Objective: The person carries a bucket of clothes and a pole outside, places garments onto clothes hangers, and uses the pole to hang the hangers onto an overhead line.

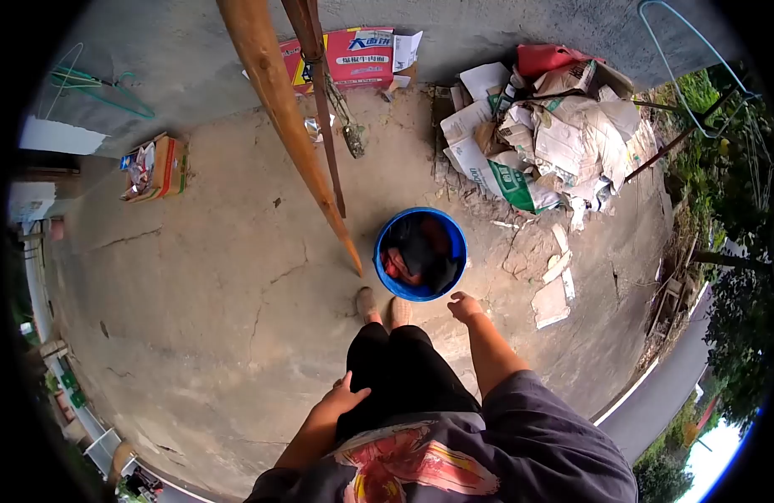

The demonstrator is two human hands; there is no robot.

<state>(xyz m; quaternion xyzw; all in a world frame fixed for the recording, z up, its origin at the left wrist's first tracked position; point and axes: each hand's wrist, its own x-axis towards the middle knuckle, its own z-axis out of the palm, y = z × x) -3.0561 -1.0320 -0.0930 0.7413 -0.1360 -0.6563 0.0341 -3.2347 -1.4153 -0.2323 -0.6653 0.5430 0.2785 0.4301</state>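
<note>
A round blue bucket [379,267] stands on the concrete floor just beyond my shoes, with dark and reddish cloth [418,251] inside. Close to its lower right rim is my right hand [465,307], its fingers curled towards the bucket; whether they hold anything is too small to tell. My left hand [345,397] rests by my left thigh, thumb and fingers apart, with nothing in it.
A wooden pole [290,109] slants down to the floor left of the bucket, beside a thinner dark pole [320,101]. Flattened cardboard [571,134] is heaped at the upper right. A small box [170,168] stands at the left. Hangers [697,117] hang at the upper right.
</note>
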